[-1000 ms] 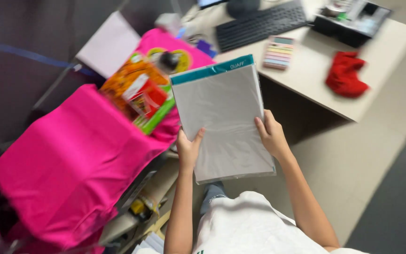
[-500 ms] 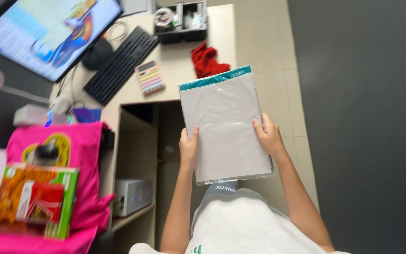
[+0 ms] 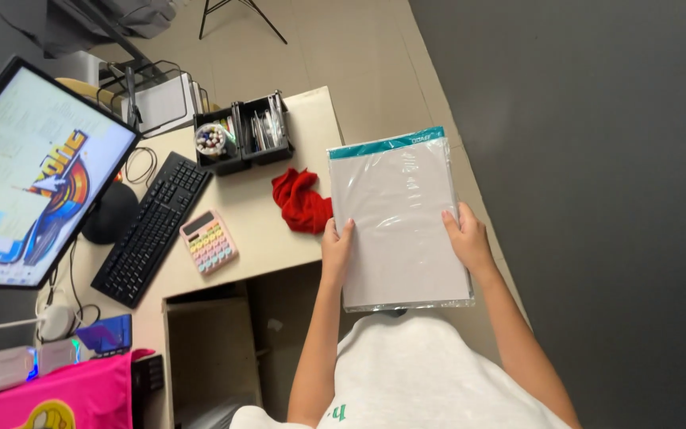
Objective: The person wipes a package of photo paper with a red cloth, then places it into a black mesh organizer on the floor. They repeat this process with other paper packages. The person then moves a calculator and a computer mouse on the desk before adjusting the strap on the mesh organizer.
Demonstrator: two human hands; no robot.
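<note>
Item: plastic-wrapped pack of grey paper point(image 3: 397, 222) with a teal top strip, held in the air before the chest, long axis running away from the body, teal end farthest; left hand point(image 3: 336, 253) clamped on its left edge, right hand point(image 3: 465, 241) on its right edge, thumbs on top, both level near the lower half. Surroundings: beige desk point(image 3: 263, 238) just left with red cloth point(image 3: 302, 201), pastel calculator point(image 3: 209, 241), black keyboard point(image 3: 152, 226), monitor point(image 3: 29, 179), black pen organiser point(image 3: 241, 133); tiled floor point(image 3: 343, 48), dark wall point(image 3: 597, 159) to the right.

grey paper pack point(image 3: 397, 226), teal-topped, plastic-wrapped, held upright
</note>
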